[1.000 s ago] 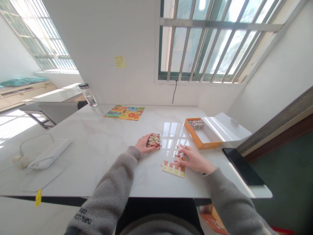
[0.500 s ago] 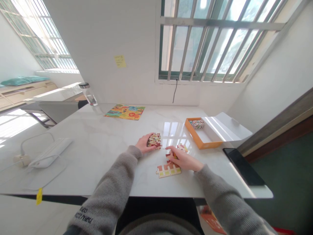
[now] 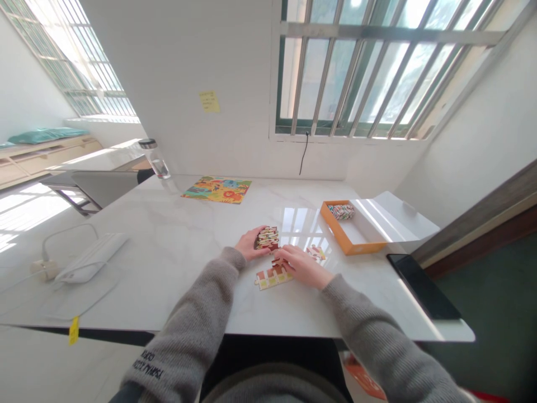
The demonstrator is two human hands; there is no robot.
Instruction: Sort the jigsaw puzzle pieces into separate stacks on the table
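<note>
My left hand [image 3: 249,244] is wrapped round a stack of jigsaw puzzle pieces [image 3: 267,238] standing on edge on the white table. Beside it, my right hand [image 3: 305,266] has its fingers bent down over a reddish-brown puzzle piece [image 3: 277,262], mostly covered by the fingertips. Just below lies a joined row of brown and yellow-green puzzle pieces [image 3: 271,279], its right end under my right hand. Past my right knuckles rests a pale puzzle piece [image 3: 316,253] with red and yellow marks.
An orange-edged box [image 3: 354,247] with more pieces [image 3: 341,211] stands at the right, its white lid [image 3: 403,218] folded open. A phone [image 3: 422,285] lies near the right edge. Farther back are a colourful animal picture [image 3: 218,190] and a bottle [image 3: 157,161]. A power strip [image 3: 90,260] with cables sits left.
My right hand has moved left toward the stack, and the joined row has shifted left and slightly away from me. My left hand stays round its stack. The view has tilted slightly.
</note>
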